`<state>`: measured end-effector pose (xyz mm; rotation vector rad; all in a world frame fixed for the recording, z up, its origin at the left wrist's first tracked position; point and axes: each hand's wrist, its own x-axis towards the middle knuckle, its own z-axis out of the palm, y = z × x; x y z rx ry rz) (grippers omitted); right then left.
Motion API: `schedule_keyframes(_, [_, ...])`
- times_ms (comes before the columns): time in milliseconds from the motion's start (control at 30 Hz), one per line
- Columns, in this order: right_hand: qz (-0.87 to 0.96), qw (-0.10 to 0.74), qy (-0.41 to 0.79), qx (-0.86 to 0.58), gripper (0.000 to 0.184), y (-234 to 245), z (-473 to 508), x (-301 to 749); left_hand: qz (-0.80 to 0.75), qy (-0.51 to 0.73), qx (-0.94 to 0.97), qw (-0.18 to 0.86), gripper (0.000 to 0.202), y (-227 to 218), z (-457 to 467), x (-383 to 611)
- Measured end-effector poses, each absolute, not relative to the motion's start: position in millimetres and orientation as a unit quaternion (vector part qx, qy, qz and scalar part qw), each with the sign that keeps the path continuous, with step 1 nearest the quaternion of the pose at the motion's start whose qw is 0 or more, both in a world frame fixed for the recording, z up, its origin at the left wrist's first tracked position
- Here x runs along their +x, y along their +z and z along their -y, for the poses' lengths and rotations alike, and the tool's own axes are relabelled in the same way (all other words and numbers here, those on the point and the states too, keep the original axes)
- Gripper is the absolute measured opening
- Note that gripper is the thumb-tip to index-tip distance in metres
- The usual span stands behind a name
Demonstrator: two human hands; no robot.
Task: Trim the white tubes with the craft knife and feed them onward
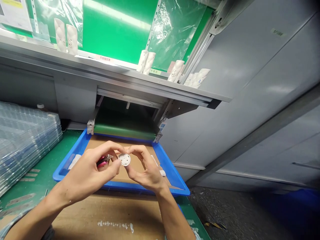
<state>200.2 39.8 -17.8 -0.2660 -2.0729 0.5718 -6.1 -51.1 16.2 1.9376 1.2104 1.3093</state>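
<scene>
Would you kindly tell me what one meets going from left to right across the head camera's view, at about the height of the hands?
Stacked clear plastic trays → left hand → pink-handled cutters → white round plastic part → right hand → grey metal cabinet panel

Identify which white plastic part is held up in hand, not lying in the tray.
The round white disc, pinched in the right hand; the white bar and small white block lie in the blue tray.

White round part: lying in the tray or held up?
Held up: the right hand pinches the white plastic part above the blue tray.
</scene>
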Motion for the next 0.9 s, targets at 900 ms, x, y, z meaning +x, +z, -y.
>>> schedule_keyframes(900, [0.842,0.51,0.109,-0.137,0.033,-3,-39,206,-0.442,0.467,0.757,-0.118,0.033,-4,43,-4])
